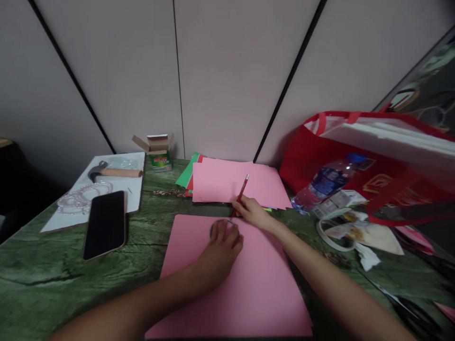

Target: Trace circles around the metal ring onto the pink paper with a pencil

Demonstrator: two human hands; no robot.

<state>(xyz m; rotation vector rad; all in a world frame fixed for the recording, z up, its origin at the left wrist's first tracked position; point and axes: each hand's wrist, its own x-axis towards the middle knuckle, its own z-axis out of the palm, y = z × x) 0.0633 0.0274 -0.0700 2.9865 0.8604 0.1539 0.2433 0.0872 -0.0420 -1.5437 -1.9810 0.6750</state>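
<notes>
A sheet of pink paper (pixel 263 284) lies flat on the table in front of me. Near its far edge, my left hand (pixel 223 246) presses down on a small round object (pixel 212 229), its curled fingers covering most of it. Only a thin rim of that object shows, so its kind is unclear. My right hand (pixel 251 211) pinches a red pencil (pixel 243 188) beside the round object. The pencil leans with its upper end to the right; its tip points down at the paper by the rim and is partly hidden.
Behind the sheet lies a stack of pink paper (pixel 227 182). To the left are a phone (pixel 105 225), a hammer (pixel 119 172), bead strings (pixel 83 196) and an opened box (pixel 159 156). Rightward stand a red bag (pixel 302 151), a bottle (pixel 320 187), a tape roll (pixel 322 234) and scissors (pixel 401 303).
</notes>
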